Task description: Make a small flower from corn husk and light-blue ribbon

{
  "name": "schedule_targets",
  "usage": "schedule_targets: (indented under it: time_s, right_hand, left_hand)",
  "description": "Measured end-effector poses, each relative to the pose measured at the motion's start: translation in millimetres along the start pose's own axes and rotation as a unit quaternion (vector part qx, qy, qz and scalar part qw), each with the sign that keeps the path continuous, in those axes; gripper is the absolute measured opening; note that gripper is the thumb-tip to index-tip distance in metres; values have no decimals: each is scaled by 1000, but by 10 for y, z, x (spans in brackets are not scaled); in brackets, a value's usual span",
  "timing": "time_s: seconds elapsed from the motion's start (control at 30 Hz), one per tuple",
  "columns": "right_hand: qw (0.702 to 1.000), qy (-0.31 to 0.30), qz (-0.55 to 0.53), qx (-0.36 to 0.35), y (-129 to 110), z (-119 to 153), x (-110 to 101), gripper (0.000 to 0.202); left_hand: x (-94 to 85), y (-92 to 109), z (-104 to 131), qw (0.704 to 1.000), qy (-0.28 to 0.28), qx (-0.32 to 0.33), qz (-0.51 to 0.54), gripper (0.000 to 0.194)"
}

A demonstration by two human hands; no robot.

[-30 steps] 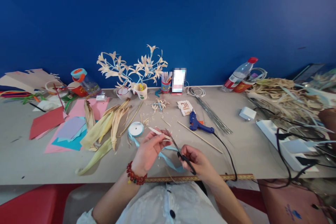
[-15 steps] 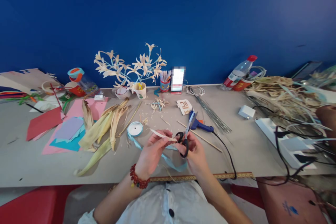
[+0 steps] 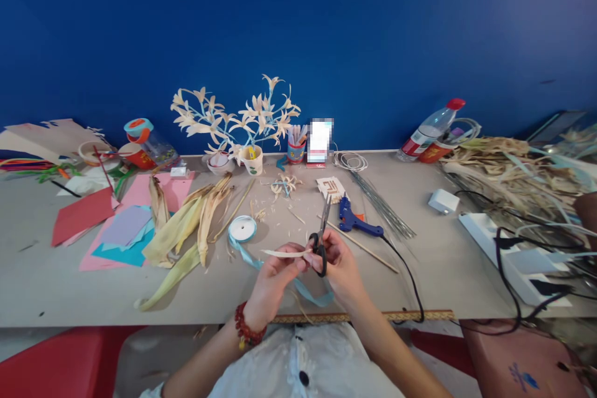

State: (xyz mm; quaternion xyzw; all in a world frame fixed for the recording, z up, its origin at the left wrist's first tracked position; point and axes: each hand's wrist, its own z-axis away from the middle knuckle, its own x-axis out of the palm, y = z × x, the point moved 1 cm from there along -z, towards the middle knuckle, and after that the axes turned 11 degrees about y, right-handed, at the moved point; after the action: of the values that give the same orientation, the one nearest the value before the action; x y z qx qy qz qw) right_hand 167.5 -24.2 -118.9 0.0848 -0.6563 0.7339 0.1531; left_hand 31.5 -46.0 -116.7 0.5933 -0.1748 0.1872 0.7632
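Note:
Between the fingers of my left hand (image 3: 278, 270) is a narrow pale strip of corn husk (image 3: 284, 254), its thin end pointing left. My right hand (image 3: 342, 264) holds a pair of scissors (image 3: 319, 242) by the black handles, blades pointing up and away from me. The fingertips of both hands meet around the strip's right end; exactly which fingers pinch it is hidden. Light blue ribbon (image 3: 310, 295) trails beneath my hands from a white spool (image 3: 242, 229). Just beyond the scissors lies a blue glue gun (image 3: 357, 219).
Dried corn husks (image 3: 186, 230) and coloured paper (image 3: 84, 217) lie on the left. Two pots of husk flowers (image 3: 252, 161) stand at the back. Wires (image 3: 385, 205), a power strip (image 3: 504, 261) and a bottle (image 3: 429, 130) are to the right. The glue gun's black cord runs toward the table's front edge.
The scissors have turned more upright and moved slightly left. The husk strip now lies nearly level, where its left end was raised before. The view has shifted slightly.

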Motion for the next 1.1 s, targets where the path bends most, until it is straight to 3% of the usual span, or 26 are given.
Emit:
schedule_targets:
  time_s: [0.23, 0.33, 0.5, 0.7, 0.8, 0.93, 1.0, 1.1]
  right_hand:
    - [1000, -18, -17, 1, -30, 12, 11, 35]
    - [1000, -18, -12, 9, -48, 36, 28, 34]
    - [999, -27, -21, 14, -34, 55, 70, 37]
    - [999, -5, -46, -12, -36, 40, 81, 33]
    - [998, -2, -54, -17, -74, 41, 60, 33]
    - [993, -60, -69, 68, -122, 23, 8, 31]
    - [987, -111, -53, 105, -136, 8, -19, 30]
    - [980, -159, -31, 118, -137, -19, -48, 34]
  left_hand:
    - [-60, 93, 7, 975, -14, 182, -128, 16]
    - [-86, 122, 12, 968, 5, 209, -138, 19]
    - [-64, 127, -35, 979, 47, 171, -98, 23]
    - [-36, 42, -57, 989, 39, 133, -47, 24]
    - [-68, 98, -23, 981, -5, 161, -104, 25]
    - [-149, 231, -31, 958, -81, 176, -210, 16]
    - [-191, 272, -72, 968, -86, 146, -186, 21]
    - [-212, 290, -132, 982, -149, 32, -108, 40]
